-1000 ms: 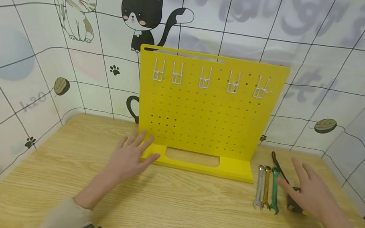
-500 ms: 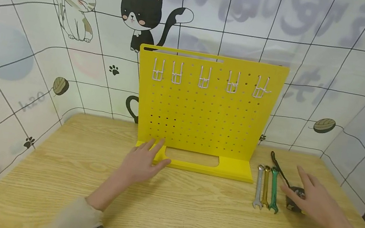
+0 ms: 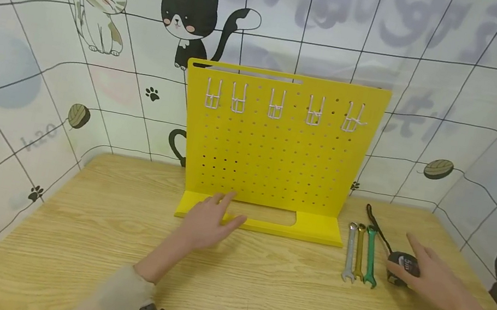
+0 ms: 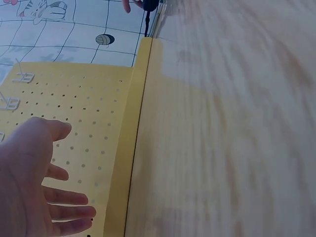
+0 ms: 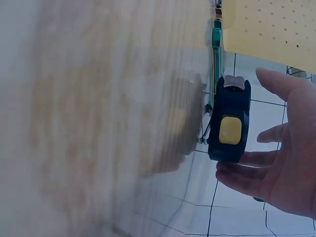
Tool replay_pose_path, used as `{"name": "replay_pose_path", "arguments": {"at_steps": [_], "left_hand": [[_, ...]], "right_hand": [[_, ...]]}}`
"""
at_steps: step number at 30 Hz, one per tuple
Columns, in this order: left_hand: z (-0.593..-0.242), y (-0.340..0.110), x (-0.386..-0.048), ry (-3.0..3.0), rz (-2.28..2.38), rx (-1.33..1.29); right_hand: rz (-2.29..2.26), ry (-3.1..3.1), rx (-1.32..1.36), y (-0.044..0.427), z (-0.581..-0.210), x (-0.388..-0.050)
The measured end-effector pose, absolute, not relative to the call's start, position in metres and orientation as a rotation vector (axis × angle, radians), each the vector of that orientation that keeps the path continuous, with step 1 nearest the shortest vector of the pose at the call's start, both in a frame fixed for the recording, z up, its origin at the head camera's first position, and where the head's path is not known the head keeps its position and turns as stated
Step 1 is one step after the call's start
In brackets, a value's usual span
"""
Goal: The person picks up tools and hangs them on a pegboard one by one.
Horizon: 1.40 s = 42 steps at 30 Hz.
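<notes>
The left hand [image 3: 206, 223] hovers over the front left of the yellow pegboard's base [image 3: 317, 228], fingers spread and holding nothing; the left wrist view also shows this hand [image 4: 34, 182] with its palm bare. Beside the black tape measure [image 3: 403, 268] is the right hand [image 3: 438, 282]. In the right wrist view the tape measure [image 5: 229, 118] stands between the thumb and the fingers of the right hand [image 5: 286, 148], which are not closed round it; whether the fingertips touch it I cannot tell. Silver [image 3: 350, 253], gold [image 3: 360, 252] and green [image 3: 371, 257] wrenches lie side by side left of it.
The yellow pegboard [image 3: 274, 148] stands upright at the back of the wooden table [image 3: 255, 289], with several white hooks [image 3: 276, 104] along its upper part. A black strap [image 3: 378, 225] runs back from the tape measure. Cat-patterned wall covering [image 3: 128, 100] encloses the table.
The left hand has moved right along the pegboard's base. The right hand has shifted slightly right and down, uncovering more of the tape measure. The head view has shifted slightly.
</notes>
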<state>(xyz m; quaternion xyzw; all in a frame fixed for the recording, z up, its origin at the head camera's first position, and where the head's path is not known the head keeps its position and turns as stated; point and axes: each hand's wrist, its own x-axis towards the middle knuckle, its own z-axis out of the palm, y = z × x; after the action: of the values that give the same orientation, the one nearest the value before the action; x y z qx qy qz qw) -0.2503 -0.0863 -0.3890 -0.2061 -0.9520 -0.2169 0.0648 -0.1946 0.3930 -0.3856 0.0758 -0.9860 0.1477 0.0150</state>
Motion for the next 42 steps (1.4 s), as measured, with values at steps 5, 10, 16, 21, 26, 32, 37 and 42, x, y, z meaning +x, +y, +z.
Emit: {"name": "replay_pose_path", "arguments": {"at_steps": [5, 10, 16, 21, 26, 32, 37, 42], "left_hand": [[-0.391, -0.073, -0.251, -2.868, -0.717, -0.655], [-0.393, -0.059, -0.252, -2.829, -0.760, -0.712], [-0.393, -0.043, -0.252, -2.805, -0.824, -0.768], [-0.394, -0.026, -0.253, -2.821, -0.872, -0.797], [-0.395, -0.010, -0.253, -2.828, -0.904, -0.827], [-0.397, 0.005, -0.252, -2.806, -0.952, -0.857], [-0.397, 0.018, -0.251, -2.783, -1.006, -0.886], [-0.397, 0.034, -0.250, -2.756, -1.090, -0.922]], "right_hand": [[0.484, -3.089, 0.225, 0.396, -0.387, -0.191], [0.503, -3.096, 0.190, 0.397, -0.389, -0.188], [0.515, -3.095, 0.175, 0.400, -0.390, -0.188], [0.524, -3.091, 0.202, 0.402, -0.391, -0.188], [0.532, -3.084, 0.219, 0.402, -0.390, -0.187], [0.569, -3.059, 0.252, 0.398, -0.389, -0.187], [0.603, -3.068, 0.268, 0.395, -0.388, -0.185], [0.626, -3.067, 0.306, 0.395, -0.388, -0.182]]}}
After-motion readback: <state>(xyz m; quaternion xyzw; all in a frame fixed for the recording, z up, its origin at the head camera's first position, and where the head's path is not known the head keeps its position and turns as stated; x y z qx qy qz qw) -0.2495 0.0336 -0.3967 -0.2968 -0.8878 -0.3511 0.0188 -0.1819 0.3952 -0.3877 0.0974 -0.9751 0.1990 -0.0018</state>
